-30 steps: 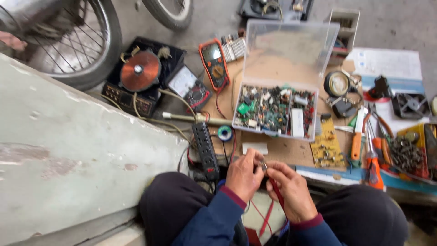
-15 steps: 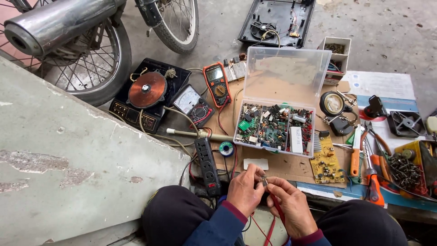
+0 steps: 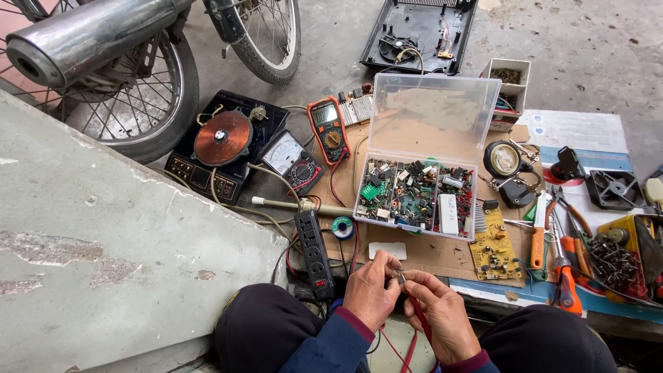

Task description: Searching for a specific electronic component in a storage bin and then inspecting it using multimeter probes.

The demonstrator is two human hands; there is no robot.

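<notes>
While both hands (image 3: 407, 304) pinch small part (image 3: 400, 278), cluttered cardboard (image 3: 428, 250) covers concrete floor (image 3: 587, 48) beside motorbike wheel (image 3: 138, 103).

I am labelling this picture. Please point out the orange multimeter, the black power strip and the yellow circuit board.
orange multimeter (image 3: 329, 129): head view, on its dial.
black power strip (image 3: 315, 253): head view, middle of its top face.
yellow circuit board (image 3: 493, 242): head view, centre of the board.

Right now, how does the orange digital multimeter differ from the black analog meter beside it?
The orange digital multimeter is narrow with a small screen above a round dial; the black analog meter is wider, with a white needle scale. The orange one lies farther from the hands. Both lie face up.
</notes>
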